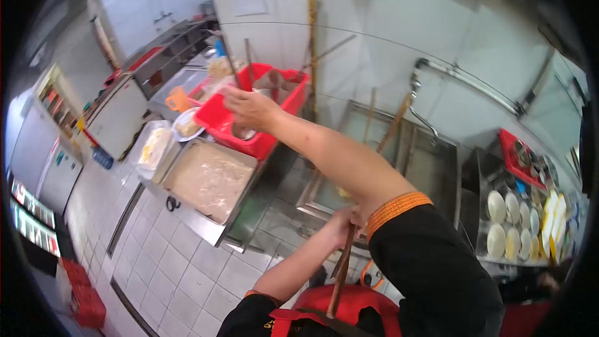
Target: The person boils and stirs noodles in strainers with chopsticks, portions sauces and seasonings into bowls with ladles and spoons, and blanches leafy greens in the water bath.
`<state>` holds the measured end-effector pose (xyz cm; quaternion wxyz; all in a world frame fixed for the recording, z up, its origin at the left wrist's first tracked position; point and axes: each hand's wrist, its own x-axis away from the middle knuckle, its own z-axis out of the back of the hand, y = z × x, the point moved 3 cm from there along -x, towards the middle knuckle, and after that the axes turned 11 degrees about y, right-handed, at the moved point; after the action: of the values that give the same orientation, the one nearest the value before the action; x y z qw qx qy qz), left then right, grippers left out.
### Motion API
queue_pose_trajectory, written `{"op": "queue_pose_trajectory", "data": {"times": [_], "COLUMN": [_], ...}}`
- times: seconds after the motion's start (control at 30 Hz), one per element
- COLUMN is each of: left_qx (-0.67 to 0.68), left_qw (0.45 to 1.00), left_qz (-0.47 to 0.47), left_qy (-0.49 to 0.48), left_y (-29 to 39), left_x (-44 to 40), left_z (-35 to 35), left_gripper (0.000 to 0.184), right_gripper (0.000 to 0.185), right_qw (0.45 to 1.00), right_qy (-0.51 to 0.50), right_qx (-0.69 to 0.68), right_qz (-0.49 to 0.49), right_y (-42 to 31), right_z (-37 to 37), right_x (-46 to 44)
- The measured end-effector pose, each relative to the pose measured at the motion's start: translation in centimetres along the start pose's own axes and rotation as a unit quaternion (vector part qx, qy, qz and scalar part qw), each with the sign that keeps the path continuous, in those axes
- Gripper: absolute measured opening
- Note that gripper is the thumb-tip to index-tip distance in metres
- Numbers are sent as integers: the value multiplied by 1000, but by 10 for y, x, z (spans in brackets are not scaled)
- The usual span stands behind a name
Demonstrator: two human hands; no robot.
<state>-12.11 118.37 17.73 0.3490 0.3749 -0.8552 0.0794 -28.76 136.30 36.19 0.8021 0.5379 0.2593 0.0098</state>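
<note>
The left hand (340,227) is clasping a long brown wooden stick (341,274), its axis running nearly twelve to six o'clock. A red rectangular plastic bin (265,145) is sitting at eleven o'clock from that grip; the nearer right hand (253,109) is hovering over it, its hold impossible to tell.

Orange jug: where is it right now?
In the head view, left of centre: the orange jug is just left of the red tub, right behind the white bowl of food.
</note>
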Motion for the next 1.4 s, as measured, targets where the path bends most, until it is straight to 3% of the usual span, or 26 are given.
{"op": "queue_pose_trajectory", "data": {"times": [0.03, 0.1, 0.13, 0.17, 0.2, 0.23, 0.27, 0.3, 0.37, 0.4, 0.5, 0.57, 0.6, 0.63, 0.7, 0.73, 0.8, 0.9, 0.93, 1.03, 1.1, 1.23, 1.27, 1.3, 1.33, 1.4], "left_qx": [37, 71, 20, -35, -51, -76, -97, -114, -134, -161, -222, -320, -394, -400, -467, -471, -485, -496, -505, -517, -525, -507, -510, -513, -512, -514], "left_qw": [995, 980, 997, 992, 992, 986, 976, 977, 958, 961, 947, 900, 857, 853, 783, 784, 784, 794, 791, 787, 787, 807, 809, 812, 815, 814], "left_qz": [68, 152, 21, -112, -95, -138, -181, -157, -245, -207, -190, -104, -66, -61, -49, -25, -18, -10, -22, -48, -61, -98, -107, -116, -123, -129], "left_qy": [-58, -109, -77, -52, -59, -62, -70, -83, -65, -91, -133, -276, -324, -330, -408, -404, -387, -352, -345, -334, -317, -286, -272, -253, -242, -240], "left_y": [2, -10, -14, -18, -29, -39, -52, -73, -120, -151, -218, -253, -265, -274, -288, -292, -297, -294, -292, -278, -264, -240, -236, -232, -230, -226], "left_x": [-2, -7, -9, -12, -19, -29, -39, -49, -60, -58, -16, -2, -3, -7, -13, -19, -36, -45, -48, -55, -57, -53, -53, -51, -47, -42], "left_z": [-2, -22, -36, -48, -54, -58, -66, -72, -78, -89, -128, -155, -165, -174, -178, -178, -173, -170, -171, -170, -168, -159, -157, -158, -160, -159], "left_gripper": [11, 9, 10, 11, 11, 6, 9, 9, 24, 24, 36, 44, 53, 53, 61, 65, 65, 65, 63, 61, 60, 61, 61, 61, 60, 59], "right_gripper": [27, 29, 31, 33, 39, 42, 46, 42, 37, 37, 30, 34, 29, 25, 24, 24, 24, 23, 24, 26, 25, 23, 22, 24, 28, 30], "right_qw": [996, 980, 928, 833, 796, 724, 617, 530, 128, 116, 159, 158, 111, 61, 54, 50, 134, 183, 116, 84, 86, 66, 123, 140, 213, 249], "right_qy": [82, 60, -40, -130, -182, -334, -499, -485, -347, -329, -300, -265, -225, -190, -148, -137, -138, -98, -73, 41, 45, 225, 178, 82, 13, -52], "right_qx": [0, -72, -183, -280, -248, -254, -290, -383, -536, -500, -513, -437, -425, -392, -320, -314, -210, -187, -173, -152, -102, -48, -2, 104, 193, 311], "right_qz": [-27, -175, -323, -460, -522, -547, -535, -581, -759, -793, -789, -845, -870, -898, -934, -938, -959, -960, -975, -984, -990, -971, -976, -981, -958, -916], "right_y": [10, 24, 29, 30, 20, 18, 6, -10, -55, -53, -48, -40, -41, -34, -39, -44, -39, -47, -46, -42, -42, -63, -77, -87, -85, -79], "right_z": [46, 115, 146, 179, 209, 253, 283, 322, 395, 424, 506, 566, 592, 619, 646, 652, 663, 677, 683, 693, 705, 681, 668, 650, 632, 605], "right_x": [1, 36, 68, 110, 166, 211, 254, 282, 317, 332, 347, 357, 368, 369, 389, 396, 420, 458, 469, 490, 507, 558, 593, 630, 649, 686]}}
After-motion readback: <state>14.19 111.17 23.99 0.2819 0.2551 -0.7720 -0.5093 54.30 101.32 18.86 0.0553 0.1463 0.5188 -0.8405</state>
